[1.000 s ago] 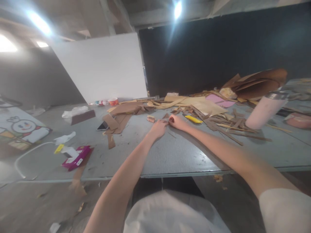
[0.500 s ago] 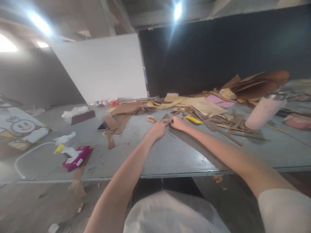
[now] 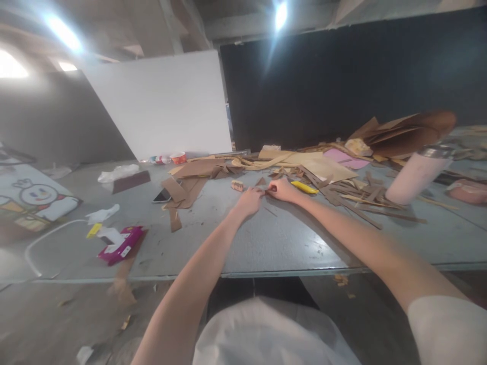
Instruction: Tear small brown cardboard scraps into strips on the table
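Both my left hand [image 3: 250, 200] and right hand [image 3: 285, 190] sit close together at the table [image 3: 266, 243], fingers curled by a brown scrap [image 3: 269, 192], whether clamped I cannot tell.

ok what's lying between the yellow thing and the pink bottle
A loose heap of brown strips lies between the yellow thing and the pink bottle, as the head view shows.
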`<state>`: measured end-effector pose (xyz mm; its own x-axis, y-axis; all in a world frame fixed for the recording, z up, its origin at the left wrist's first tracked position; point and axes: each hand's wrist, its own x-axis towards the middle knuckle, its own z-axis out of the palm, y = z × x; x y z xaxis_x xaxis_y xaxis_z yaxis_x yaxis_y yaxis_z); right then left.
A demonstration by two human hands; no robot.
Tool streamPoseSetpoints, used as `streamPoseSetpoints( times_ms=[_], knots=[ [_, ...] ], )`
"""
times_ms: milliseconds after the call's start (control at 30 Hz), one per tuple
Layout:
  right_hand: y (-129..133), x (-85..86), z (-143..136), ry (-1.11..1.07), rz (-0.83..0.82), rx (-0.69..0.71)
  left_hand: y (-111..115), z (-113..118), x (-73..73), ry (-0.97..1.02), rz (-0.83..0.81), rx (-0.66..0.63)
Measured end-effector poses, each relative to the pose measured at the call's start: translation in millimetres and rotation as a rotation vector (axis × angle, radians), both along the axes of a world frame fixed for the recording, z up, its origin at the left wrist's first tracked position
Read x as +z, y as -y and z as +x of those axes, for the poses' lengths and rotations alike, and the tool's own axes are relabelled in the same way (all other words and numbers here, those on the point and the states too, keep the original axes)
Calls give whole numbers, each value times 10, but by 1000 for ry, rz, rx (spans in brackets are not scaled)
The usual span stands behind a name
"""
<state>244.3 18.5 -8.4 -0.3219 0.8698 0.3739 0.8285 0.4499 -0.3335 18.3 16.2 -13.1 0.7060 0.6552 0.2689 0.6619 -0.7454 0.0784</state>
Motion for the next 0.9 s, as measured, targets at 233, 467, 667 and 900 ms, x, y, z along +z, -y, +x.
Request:
streamPoseSetpoints(
  times_ms=[233, 467, 667, 900],
  knots=[
    [38, 81, -26, 183, 69, 111, 15, -2, 17, 16, -13, -2],
    [164, 279, -111, 435, 38, 153, 26, 12, 29, 42, -34, 0],
    [229, 398, -149, 519, -27, 180, 31, 15, 36, 18, -18, -7],
    [281, 402, -157, 554, -4, 137, -6, -12, 5, 60, -2, 8]
  ],
)
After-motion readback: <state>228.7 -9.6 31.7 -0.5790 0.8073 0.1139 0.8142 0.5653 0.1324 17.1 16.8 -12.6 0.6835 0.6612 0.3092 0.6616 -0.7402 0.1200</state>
